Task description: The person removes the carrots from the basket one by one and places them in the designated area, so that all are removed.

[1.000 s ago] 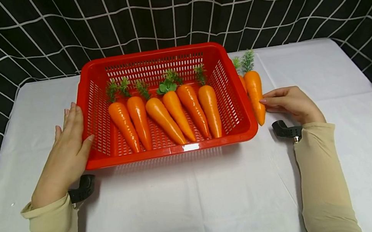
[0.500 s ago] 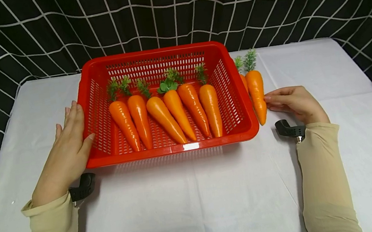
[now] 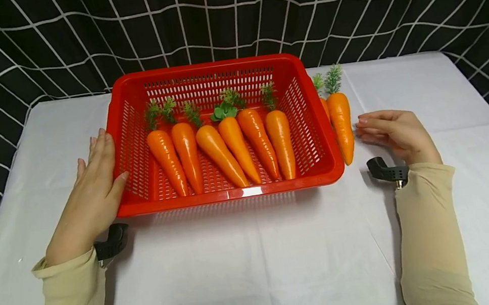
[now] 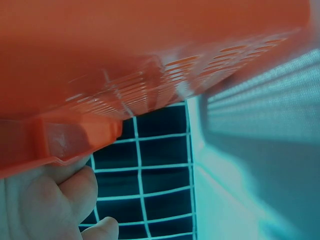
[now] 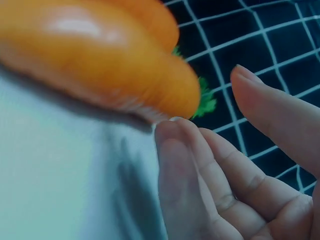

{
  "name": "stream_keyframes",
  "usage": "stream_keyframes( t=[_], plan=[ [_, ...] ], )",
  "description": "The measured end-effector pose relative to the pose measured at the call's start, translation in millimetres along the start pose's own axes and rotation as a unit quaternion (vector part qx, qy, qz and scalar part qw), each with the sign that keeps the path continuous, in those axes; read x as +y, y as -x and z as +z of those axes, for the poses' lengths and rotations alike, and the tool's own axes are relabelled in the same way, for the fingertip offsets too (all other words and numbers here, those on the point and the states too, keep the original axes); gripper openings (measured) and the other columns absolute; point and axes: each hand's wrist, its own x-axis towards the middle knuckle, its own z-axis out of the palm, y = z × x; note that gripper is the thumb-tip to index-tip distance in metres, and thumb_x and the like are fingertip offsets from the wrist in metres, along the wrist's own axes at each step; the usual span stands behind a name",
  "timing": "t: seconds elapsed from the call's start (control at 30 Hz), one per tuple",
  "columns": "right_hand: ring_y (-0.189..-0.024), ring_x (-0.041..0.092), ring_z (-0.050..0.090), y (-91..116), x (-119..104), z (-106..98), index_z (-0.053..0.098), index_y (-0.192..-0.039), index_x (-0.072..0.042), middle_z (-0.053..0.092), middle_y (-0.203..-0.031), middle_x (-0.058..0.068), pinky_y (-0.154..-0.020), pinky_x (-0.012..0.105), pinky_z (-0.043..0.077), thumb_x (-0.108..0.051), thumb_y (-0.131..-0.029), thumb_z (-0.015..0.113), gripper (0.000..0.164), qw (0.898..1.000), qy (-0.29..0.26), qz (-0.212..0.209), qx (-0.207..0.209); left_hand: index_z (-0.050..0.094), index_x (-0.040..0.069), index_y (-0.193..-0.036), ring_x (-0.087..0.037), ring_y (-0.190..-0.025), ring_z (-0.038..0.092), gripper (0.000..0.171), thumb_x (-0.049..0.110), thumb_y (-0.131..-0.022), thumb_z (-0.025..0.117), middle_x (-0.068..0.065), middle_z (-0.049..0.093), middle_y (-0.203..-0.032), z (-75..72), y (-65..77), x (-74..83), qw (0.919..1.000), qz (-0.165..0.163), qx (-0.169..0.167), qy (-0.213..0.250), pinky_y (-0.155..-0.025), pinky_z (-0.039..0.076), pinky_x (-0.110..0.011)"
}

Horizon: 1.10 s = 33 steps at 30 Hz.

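A red plastic basket point(image 3: 240, 193) with slotted walls stands on the table, several orange carrots point(image 3: 187, 154) with green tops lying side by side in it. Against its left rim rests my left hand point(image 3: 89, 197), fingers straight; the left wrist view has those fingers point(image 4: 75, 195) under the basket's rim. Outside the right wall lies a carrot point(image 3: 342, 125), with another carrot point(image 3: 325, 107) partly hidden between it and the basket. My right hand point(image 3: 400, 133) is just right of the outer carrot, a small gap between them. In the right wrist view its thumb and fingers are apart, holding nothing.
A white cloth point(image 3: 258, 262) covers the table. Behind and at both sides hangs a black curtain point(image 3: 219, 18) with a white grid. Black wrist cameras point(image 3: 111, 241) sit by both hands.
My right hand has let go of the outer carrot and drawn slightly to the right. My left hand stays at the basket's left rim. The whole head view shifts a little.
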Motion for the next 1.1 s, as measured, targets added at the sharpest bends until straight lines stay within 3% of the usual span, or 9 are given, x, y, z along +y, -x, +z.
stream_keyframes(
  t=[0.2, 0.4, 0.67, 0.9, 1.1],
  plan=[
    [-0.08, 0.02, 0.07, 7.1, -15.8, 11.8, 0.075, -0.092, -0.003, 0.072, -0.087, 0.008, -0.073, 0.028, 0.055, -0.005, -0.086, 0.067, 0.01, 0.995, -0.091, -0.029, -0.008, 0.005, 0.0, -0.15, -0.024, -0.143, -0.005, 0.065, 0.017, -0.099, 0.042, -0.01, -0.003, -0.157, -2.2, -0.3, 0.5, 1.0, -0.005, 0.0, 0.002, -0.112, -0.004, -0.052],
    [-0.078, 0.026, 0.07, 32.1, -49.5, 37.6, 0.07, -0.103, 0.006, 0.071, -0.092, 0.015, -0.073, 0.031, 0.055, 0.004, -0.088, 0.06, 0.018, 0.982, -0.149, -0.108, -0.04, 0.007, -0.001, -0.15, -0.025, -0.143, -0.003, 0.064, 0.016, -0.098, 0.042, -0.012, -0.001, -0.157, 0.2, -1.3, 0.6, 1.0, -0.003, 0.005, 0.003, -0.112, -0.003, -0.053],
    [-0.081, 0.025, 0.07, 49.6, -79.2, 81.2, 0.066, -0.106, 0.01, 0.069, -0.096, 0.016, -0.073, 0.031, 0.054, 0.006, -0.087, 0.06, 0.02, 0.978, -0.087, -0.169, -0.091, 0.007, -0.001, -0.15, -0.024, -0.143, -0.004, 0.064, 0.015, -0.099, 0.042, -0.011, -0.001, -0.157, 0.8, -3.2, 0.1, 0.9999, -0.001, 0.009, 0.005, -0.112, -0.002, -0.053],
    [-0.081, 0.022, 0.069, 46.3, -99.7, 119.9, 0.069, -0.101, 0.005, 0.069, -0.093, 0.013, -0.071, 0.029, 0.054, -0.001, -0.083, 0.069, 0.019, 0.978, 0.012, -0.18, -0.103, 0.008, -0.001, -0.15, -0.022, -0.144, -0.003, 0.064, 0.016, -0.098, 0.043, -0.012, 0.001, -0.157, 2.1, -4.9, -0.5, 0.9999, -0.01, 0.008, 0.0, -0.112, -0.001, -0.052],
    [-0.081, 0.023, 0.068, 46.6, -118.5, 156.5, 0.07, -0.1, 0.006, 0.07, -0.093, 0.014, -0.07, 0.028, 0.055, -0.001, -0.081, 0.071, 0.02, 0.968, 0.043, -0.2, -0.147, 0.008, -0.001, -0.15, -0.023, -0.143, -0.004, 0.064, 0.017, -0.099, 0.043, -0.011, -0.001, -0.157, 0.4, -4.7, -0.5, 0.9999, -0.011, 0.01, -0.003, -0.112, -0.001, -0.052]
  ],
)
